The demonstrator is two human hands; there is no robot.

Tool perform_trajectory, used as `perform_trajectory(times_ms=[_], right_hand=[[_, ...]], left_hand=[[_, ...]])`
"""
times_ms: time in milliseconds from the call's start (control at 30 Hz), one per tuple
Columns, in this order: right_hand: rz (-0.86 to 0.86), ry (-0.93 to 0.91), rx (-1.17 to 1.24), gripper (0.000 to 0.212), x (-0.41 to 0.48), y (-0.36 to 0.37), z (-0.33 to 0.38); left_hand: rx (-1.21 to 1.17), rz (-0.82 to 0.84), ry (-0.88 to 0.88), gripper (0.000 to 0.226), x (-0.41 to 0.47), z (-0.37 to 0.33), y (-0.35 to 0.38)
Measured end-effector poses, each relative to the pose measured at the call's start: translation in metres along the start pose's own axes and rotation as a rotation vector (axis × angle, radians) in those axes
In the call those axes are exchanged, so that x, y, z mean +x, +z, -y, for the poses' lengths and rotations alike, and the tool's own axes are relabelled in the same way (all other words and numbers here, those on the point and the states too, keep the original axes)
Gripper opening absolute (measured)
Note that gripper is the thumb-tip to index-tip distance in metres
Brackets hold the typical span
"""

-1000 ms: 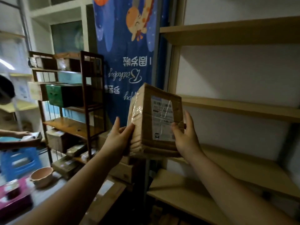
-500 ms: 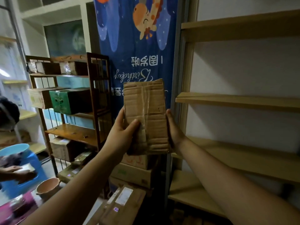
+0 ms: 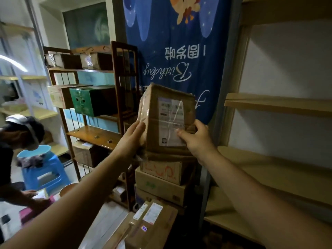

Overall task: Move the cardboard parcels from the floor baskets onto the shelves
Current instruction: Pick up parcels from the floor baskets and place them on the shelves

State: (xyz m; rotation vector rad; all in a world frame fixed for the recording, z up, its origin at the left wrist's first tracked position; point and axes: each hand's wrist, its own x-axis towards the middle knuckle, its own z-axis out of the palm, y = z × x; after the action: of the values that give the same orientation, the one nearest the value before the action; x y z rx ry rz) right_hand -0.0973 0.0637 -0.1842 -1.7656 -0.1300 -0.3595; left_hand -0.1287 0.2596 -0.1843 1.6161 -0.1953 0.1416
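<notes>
The likeliest mishap here is a slip. The cardboard parcel (image 3: 167,121) is raised in the air in front of the person, on no shelf yet, just above a stack of boxes (image 3: 159,184) and before a blue banner (image 3: 176,51). Its left face is wrapped in glossy tape, which I judge gives a flat hand little purchase. If the sideways squeeze eases while the parcel is carried across, it could drop onto the stack or the floor. A second hazard is the light wooden shelves (image 3: 276,105) off to the right, apart from the parcel. A corner could catch on their upright post or a board edge on the way in and twist the box out of the hold. A second person (image 3: 19,139) bends low at the far left, well apart, and looks to be no obstacle. Both arms reach forward and upward. The left hand (image 3: 133,139) lies against the parcel's left side, its fingers (image 3: 139,127) straight and pointing up — an open grip that presses rather than curls. The right hand (image 3: 195,139) has its grip closed on the parcel, thumb laid across the white shipping label (image 3: 172,115) on the front, fingers wrapped round the right edge. The box sits slightly tilted, with its label facing the camera.
</notes>
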Motion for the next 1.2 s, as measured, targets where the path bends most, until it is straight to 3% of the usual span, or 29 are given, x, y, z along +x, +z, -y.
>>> perform_trajectory(times_ms=[67, 167, 267, 367, 533, 667, 967, 1200], right_hand=[[0.006, -0.061, -0.036, 0.028, 0.016, 0.007, -0.010], [0.063, -0.115, -0.074, 0.030, 0.036, 0.019, -0.022], [0.235, 0.061, 0.124, 0.047, 0.055, 0.035, -0.043], [0.290, 0.197, 0.161, 0.047, 0.069, 0.054, -0.072], [0.255, 0.294, 0.171, 0.049, 0.082, 0.083, -0.119], [0.200, 0.337, 0.119, 0.061, 0.093, 0.115, -0.150], [0.018, 0.464, 0.071, 0.056, 0.102, 0.235, -0.187], [-0.027, 0.583, -0.010, 0.061, 0.100, 0.321, -0.214]], left_hand=[[-0.014, 0.083, -0.061, 0.067, 0.018, 0.009, -0.009], [-0.076, 0.072, -0.115, 0.049, 0.049, 0.032, -0.021], [-0.150, 0.045, -0.186, 0.047, 0.077, 0.058, -0.028], [-0.193, 0.011, -0.189, 0.054, 0.102, 0.089, -0.036], [-0.151, 0.081, -0.268, 0.074, 0.131, 0.142, -0.053], [-0.139, 0.239, -0.425, 0.066, 0.157, 0.177, -0.078], [-0.138, 0.332, -0.408, 0.051, 0.218, 0.258, -0.170], [-0.166, 0.415, -0.508, 0.051, 0.245, 0.313, -0.241]])
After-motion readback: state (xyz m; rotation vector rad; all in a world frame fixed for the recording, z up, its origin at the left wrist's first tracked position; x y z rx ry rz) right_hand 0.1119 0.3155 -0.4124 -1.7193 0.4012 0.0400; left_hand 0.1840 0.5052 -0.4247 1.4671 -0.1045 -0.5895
